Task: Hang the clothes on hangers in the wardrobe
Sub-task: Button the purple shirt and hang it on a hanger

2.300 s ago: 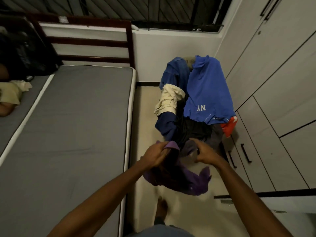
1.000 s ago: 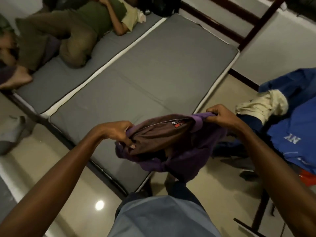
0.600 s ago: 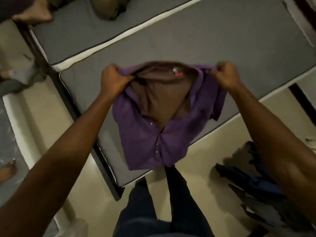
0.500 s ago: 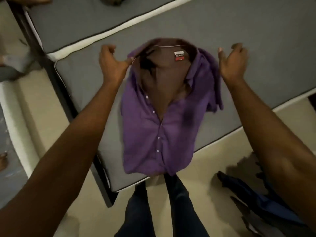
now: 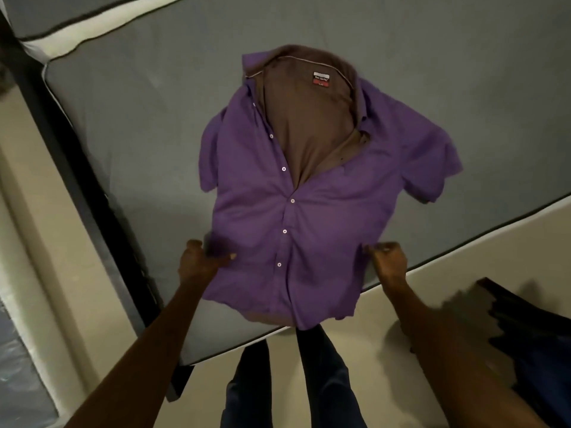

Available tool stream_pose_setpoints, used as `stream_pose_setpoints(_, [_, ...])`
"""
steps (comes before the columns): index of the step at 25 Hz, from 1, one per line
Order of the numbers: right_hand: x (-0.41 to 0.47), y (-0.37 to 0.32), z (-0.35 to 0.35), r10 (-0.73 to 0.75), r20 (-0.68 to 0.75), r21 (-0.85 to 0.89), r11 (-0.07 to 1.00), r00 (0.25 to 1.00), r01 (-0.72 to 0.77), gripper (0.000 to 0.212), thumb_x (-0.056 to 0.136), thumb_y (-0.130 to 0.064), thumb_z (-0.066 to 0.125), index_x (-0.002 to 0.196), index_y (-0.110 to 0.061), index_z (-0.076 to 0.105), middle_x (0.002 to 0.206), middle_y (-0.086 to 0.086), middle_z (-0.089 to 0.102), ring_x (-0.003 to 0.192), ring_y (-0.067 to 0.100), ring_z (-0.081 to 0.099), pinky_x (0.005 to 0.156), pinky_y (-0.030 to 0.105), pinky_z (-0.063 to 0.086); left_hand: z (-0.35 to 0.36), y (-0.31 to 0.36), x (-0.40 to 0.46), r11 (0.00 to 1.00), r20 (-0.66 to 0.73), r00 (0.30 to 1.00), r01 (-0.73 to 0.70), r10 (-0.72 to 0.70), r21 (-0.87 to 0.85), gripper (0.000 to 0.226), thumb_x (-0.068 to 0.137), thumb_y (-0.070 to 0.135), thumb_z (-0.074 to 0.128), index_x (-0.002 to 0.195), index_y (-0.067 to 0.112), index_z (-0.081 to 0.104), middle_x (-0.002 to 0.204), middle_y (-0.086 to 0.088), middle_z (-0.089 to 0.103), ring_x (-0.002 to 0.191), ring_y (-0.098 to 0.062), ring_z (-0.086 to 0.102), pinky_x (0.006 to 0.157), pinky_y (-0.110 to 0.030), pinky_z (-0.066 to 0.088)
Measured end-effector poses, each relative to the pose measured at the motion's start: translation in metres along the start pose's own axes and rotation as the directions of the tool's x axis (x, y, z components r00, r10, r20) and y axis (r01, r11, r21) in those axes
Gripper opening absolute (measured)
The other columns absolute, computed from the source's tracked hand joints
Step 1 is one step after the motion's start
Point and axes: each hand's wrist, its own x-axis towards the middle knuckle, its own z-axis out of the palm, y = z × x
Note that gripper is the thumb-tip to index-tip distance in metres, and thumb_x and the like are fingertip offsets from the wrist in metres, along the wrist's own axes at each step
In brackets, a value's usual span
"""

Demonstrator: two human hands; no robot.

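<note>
- Flat on the grey mattress [image 5: 129, 125] lies a purple short-sleeved shirt [image 5: 324, 217], front side up, its collar pointing away from the person and its hem reaching over the mattress's near edge.
- Its upper buttons are undone, so the placket gapes and shows the brownish inside of the back panel, with a small red and white label [image 5: 321, 79] sewn just under the collar (the lettering is too small to read).
- Lower down, the white buttons are fastened in a line along the middle of the front.
- Both short sleeves spread out sideways on the mattress, the one on the right lying wider than the one on the left.
- The left hand [image 5: 197, 264] grasps the shirt's side edge near the waist, thumb lying on top of the cloth and the other fingers curled under it.
- The right hand [image 5: 390, 262] is at the opposite side edge, its fingers curled in and pinching the fabric there.
- Below the hem stand the person's legs in dark trousers [image 5: 296, 381] on a pale floor [image 5: 370, 335].
- A second mattress with a cream border [image 5: 77, 26] butts against the first at the upper left.
- At the right edge of the view a heap of dark blue clothing [image 5: 537, 350] sits well apart from the shirt.
</note>
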Motion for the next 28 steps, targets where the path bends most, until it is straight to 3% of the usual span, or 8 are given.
stream_pose_setpoints(3, [0.013, 0.046, 0.031, 0.000, 0.104, -0.051, 0.999, 0.995, 0.006, 0.070, 0.053, -0.065, 0.091, 0.094, -0.013, 0.072, 0.086, 0.003, 0.077, 0.075, 0.020, 0.072, 0.065, 0.029, 0.054, 0.015, -0.019, 0.001, 0.998, -0.008, 0.998, -0.066, 0.066, 0.002, 0.089, 0.057, 0.046, 0.098, 0.117, 0.006, 0.046, 0.114, -0.019, 0.067, 0.107, -0.041, 0.066, 0.087, -0.047, 0.054])
stream_pose_setpoints(8, [-0.016, 0.053, 0.051, -0.020, 0.196, -0.060, 0.998, 0.980, 0.032, 0.037, 0.051, -0.033, 0.082, 0.081, -0.012, 0.076, 0.077, 0.008, 0.076, 0.069, 0.025, 0.069, 0.061, 0.032, 0.050, 0.008, -0.022, 0.009, 0.990, 0.143, 0.984, -0.118, 0.106, 0.076, 0.075, 0.055, 0.046, 0.069, 0.117, 0.004, 0.069, 0.113, -0.020, 0.072, 0.107, -0.039, 0.067, 0.085, -0.038, 0.052])
stream_pose_setpoints(11, [-0.024, 0.063, 0.049, -0.030, 0.155, 0.168, 0.986, 0.987, 0.004, 0.030, 0.061, -0.025, 0.070, 0.083, -0.005, 0.073, 0.078, 0.009, 0.072, 0.072, 0.025, 0.062, 0.064, 0.037, 0.047, -0.001, -0.040, 0.011, 0.982, 0.327, 0.938, -0.154, 0.112, 0.107, 0.074, 0.042, 0.045, 0.071, 0.105, 0.005, 0.076, 0.106, -0.009, 0.073, 0.104, -0.028, 0.068, 0.085, -0.037, 0.054])
stream_pose_setpoints(15, [-0.030, 0.090, 0.047, -0.014, -0.015, 0.108, 0.994, 1.000, 0.016, 0.025, 0.094, -0.024, 0.067, 0.099, 0.000, 0.063, 0.092, 0.018, 0.067, 0.086, 0.038, 0.063, 0.070, 0.039, 0.046, 0.006, -0.090, 0.022, 0.971, 0.397, 0.910, -0.188, 0.116, 0.147, 0.075, 0.029, 0.051, 0.063, 0.084, 0.002, 0.078, 0.078, -0.006, 0.072, 0.086, -0.018, 0.068, 0.074, -0.041, 0.055])
stream_pose_setpoints(18, [-0.035, 0.097, 0.053, -0.120, -0.031, -0.242, 0.964, 0.992, 0.109, 0.035, 0.098, -0.035, 0.066, 0.111, -0.004, 0.057, 0.101, 0.017, 0.068, 0.093, 0.040, 0.066, 0.079, 0.044, 0.053, 0.005, -0.080, 0.003, 0.947, 0.297, 0.950, -0.182, 0.099, 0.265, 0.079, 0.039, 0.048, 0.071, 0.104, 0.004, 0.075, 0.097, -0.015, 0.075, 0.097, -0.030, 0.071, 0.078, -0.039, 0.053])
stream_pose_setpoints(22, [-0.035, 0.066, 0.050, -0.331, -0.276, -0.411, 0.890, 0.902, 0.200, 0.046, 0.085, -0.029, 0.077, 0.114, -0.001, 0.054, 0.110, 0.023, 0.062, 0.101, 0.043, 0.061, 0.086, 0.050, 0.049, 0.004, -0.035, -0.025, 0.946, -0.108, 0.966, -0.199, 0.233, 0.256, 0.056, 0.070, 0.026, 0.088, 0.112, 0.006, 0.058, 0.106, -0.021, 0.067, 0.099, -0.042, 0.066, 0.076, -0.044, 0.051])
stream_pose_setpoints(25, [-0.031, 0.018, 0.058, -0.506, -0.249, -0.246, 0.858, 0.826, 0.451, 0.028, 0.083, -0.017, 0.075, 0.103, -0.004, 0.060, 0.100, 0.019, 0.064, 0.093, 0.039, 0.061, 0.082, 0.047, 0.048, 0.010, 0.017, -0.028, 0.913, -0.213, 0.888, -0.392, 0.407, 0.110, 0.027, 0.076, 0.014, 0.077, 0.097, 0.012, 0.060, 0.087, -0.008, 0.069, 0.084, -0.032, 0.068, 0.070, -0.032, 0.047])
stream_pose_setpoints(28, [-0.021, -0.046, 0.082, -0.450, -0.114, 0.136, 0.876, 0.886, 0.463, 0.022, 0.083, -0.030, 0.077, 0.082, -0.011, 0.065, 0.078, 0.010, 0.071, 0.070, 0.027, 0.067, 0.070, 0.045, 0.053, 0.030, 0.082, -0.012, 0.869, -0.158, 0.873, -0.480, 0.461, -0.116, 0.018, 0.077, 0.013, 0.080, 0.092, 0.014, 0.069, 0.076, 0.000, 0.071, 0.072, -0.023, 0.070, 0.074, -0.033, 0.057])
